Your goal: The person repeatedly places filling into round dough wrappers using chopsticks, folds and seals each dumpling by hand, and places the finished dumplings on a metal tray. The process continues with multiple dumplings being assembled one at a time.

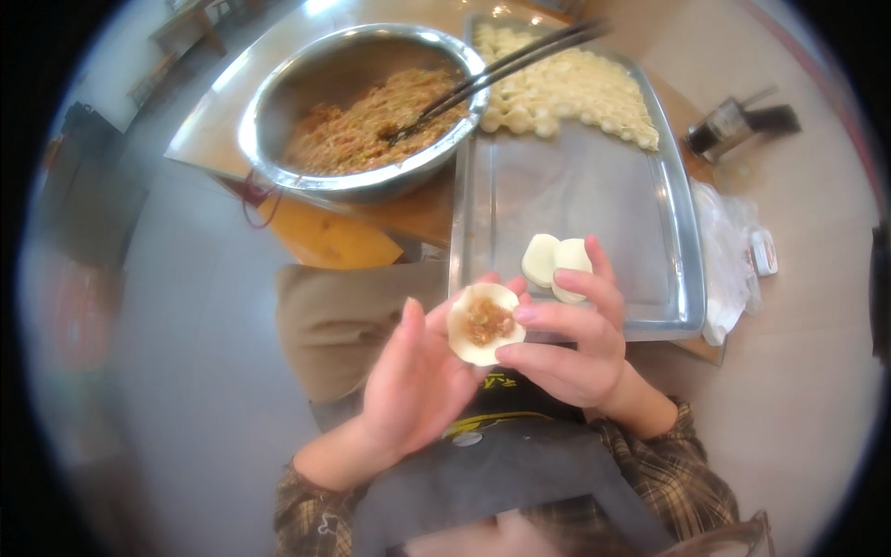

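Observation:
A round, pale dumpling wrapper (466, 347) lies on the fingers of my left hand (413, 376), its thumb raised away from the dough. Reddish-brown minced filling (487, 321) sits in the wrapper's middle. My right hand (585, 343) grips the wrapper's right edge with thumb and fingertips, while another of its fingers points up. The wrapper is still unfolded, slightly cupped. Just beyond my right fingers, two small overlapping stacks of plain wrappers (539, 260) rest on the metal tray (575, 186); the fingers partly cover one stack.
Beyond my left hand stands a large steel bowl (257, 153) of minced filling, with dark chopsticks (520, 67) leaning over its rim. Rows of dumplings (575, 93) fill the tray's far end. At the right are a dark jar (719, 130) and a clear plastic bag (729, 251).

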`<control>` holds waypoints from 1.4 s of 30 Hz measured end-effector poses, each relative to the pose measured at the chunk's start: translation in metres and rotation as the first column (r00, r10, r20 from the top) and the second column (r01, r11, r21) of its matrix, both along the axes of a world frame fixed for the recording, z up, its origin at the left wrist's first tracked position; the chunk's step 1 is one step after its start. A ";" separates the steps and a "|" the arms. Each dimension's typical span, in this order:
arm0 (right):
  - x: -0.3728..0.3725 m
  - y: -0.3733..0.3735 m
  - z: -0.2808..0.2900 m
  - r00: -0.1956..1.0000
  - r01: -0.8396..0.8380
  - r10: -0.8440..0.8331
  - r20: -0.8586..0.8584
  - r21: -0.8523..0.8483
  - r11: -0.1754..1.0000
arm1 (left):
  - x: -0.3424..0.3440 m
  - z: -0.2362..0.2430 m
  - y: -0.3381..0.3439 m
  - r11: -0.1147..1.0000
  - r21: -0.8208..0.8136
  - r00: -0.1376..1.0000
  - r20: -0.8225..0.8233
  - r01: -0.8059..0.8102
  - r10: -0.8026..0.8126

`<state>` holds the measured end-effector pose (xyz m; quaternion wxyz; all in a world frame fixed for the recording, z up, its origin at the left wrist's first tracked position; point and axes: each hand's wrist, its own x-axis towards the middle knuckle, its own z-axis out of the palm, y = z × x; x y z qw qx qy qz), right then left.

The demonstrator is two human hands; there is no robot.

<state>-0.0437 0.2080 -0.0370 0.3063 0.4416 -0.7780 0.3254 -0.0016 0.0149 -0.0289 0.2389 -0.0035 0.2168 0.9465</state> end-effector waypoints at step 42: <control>-0.008 -0.045 0.027 0.502 -0.069 0.339 0.796 -0.354 0.933 | -0.029 -0.036 -0.036 0.425 -0.418 0.376 -0.909 -0.803 -0.182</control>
